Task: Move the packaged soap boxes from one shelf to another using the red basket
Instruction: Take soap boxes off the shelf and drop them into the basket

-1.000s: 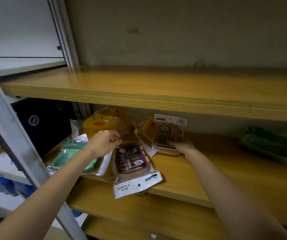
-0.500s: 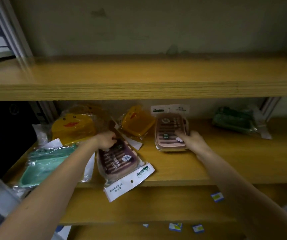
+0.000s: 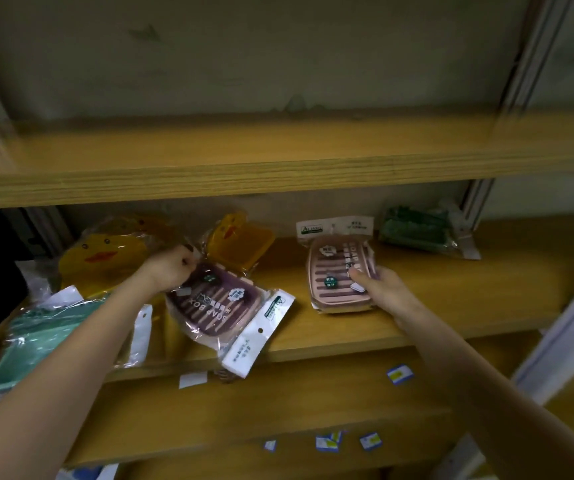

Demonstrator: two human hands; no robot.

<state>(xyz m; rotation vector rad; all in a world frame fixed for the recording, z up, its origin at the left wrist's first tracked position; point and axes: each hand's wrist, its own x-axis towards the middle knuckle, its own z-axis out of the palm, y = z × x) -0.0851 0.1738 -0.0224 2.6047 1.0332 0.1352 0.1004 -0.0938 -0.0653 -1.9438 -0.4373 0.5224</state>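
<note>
Left hand (image 3: 171, 270) pinches the purple box (image 3: 218, 306), which overhangs the shelf's (image 3: 451, 292) front edge. Right hand (image 3: 384, 291) grips the pink box (image 3: 337, 271), thumb on top.

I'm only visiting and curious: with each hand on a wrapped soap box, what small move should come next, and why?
Probably the left hand should draw the purple ribbed plastic soap box further onto the wooden shelf: it pinches the wrap's far end, and the white card header overhangs the front edge.
</note>
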